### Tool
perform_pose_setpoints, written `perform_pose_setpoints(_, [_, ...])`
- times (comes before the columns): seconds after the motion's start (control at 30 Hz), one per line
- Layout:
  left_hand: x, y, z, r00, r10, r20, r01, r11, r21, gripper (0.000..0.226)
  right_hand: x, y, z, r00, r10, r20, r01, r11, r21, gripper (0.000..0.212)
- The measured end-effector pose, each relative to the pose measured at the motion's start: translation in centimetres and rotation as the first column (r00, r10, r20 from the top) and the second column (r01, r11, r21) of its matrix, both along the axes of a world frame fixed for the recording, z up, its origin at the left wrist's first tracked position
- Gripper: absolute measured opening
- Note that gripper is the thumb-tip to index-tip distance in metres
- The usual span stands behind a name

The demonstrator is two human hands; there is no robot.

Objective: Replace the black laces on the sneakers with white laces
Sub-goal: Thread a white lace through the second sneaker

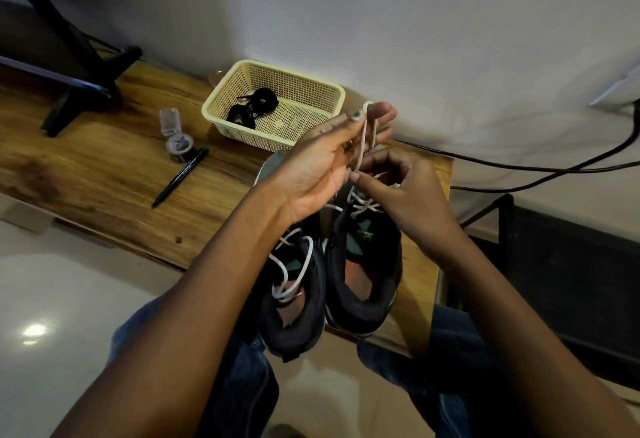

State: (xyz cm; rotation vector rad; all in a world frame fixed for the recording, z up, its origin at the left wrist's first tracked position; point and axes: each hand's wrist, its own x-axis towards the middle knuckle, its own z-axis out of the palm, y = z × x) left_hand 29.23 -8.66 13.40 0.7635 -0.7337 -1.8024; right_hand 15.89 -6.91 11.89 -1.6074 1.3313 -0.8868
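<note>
Two dark sneakers stand side by side on the wooden table's right end, heels toward me. The left sneaker [294,302] carries a white lace [292,278] with loose loops over its opening. The right sneaker [363,264] has a white lace [363,136] crossed over its tongue, with a loop drawn up above it. My left hand [329,163] holds that loop at its fingertips. My right hand [405,191] pinches the same lace lower, just above the shoe. Black laces [254,108] lie bundled in a cream basket [322,91].
The wooden table [114,167] also holds a black pen [180,177], a tape roll [180,148] and a small clear box [169,120]. A dark stand [79,56] rises at the back left. Black cables [536,167] run along the white wall at right.
</note>
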Motion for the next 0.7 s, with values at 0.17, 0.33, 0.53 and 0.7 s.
perform_pose_setpoints(0.17, [0.9,-0.1,-0.1,0.914,0.178,0.366,-0.179,0.983,-0.031,0.021,-0.7,-0.3,0.3,0.987,-0.127,0.101,0.118,0.989,0.086,0.009])
perform_pose_setpoints(0.33, [1.8,0.0,-1.5,0.219,0.38,0.899,-0.243,0.913,-0.327,0.024,-1.9,-0.6,0.4,0.946,-0.295,0.136,0.286,0.955,0.082,0.006])
perform_pose_setpoints(0.53, [0.2,0.5,-1.5,0.31,0.44,0.843,0.191,0.84,-0.509,0.035,-2.1,-0.6,0.4,0.972,-0.232,-0.023,0.233,0.972,0.025,0.015])
perform_pose_setpoints(0.7, [-0.2,0.6,-1.8,0.264,0.491,0.83,0.231,0.803,-0.549,0.015,-2.5,-0.3,0.7,0.961,-0.24,0.139,0.221,0.966,0.137,0.018])
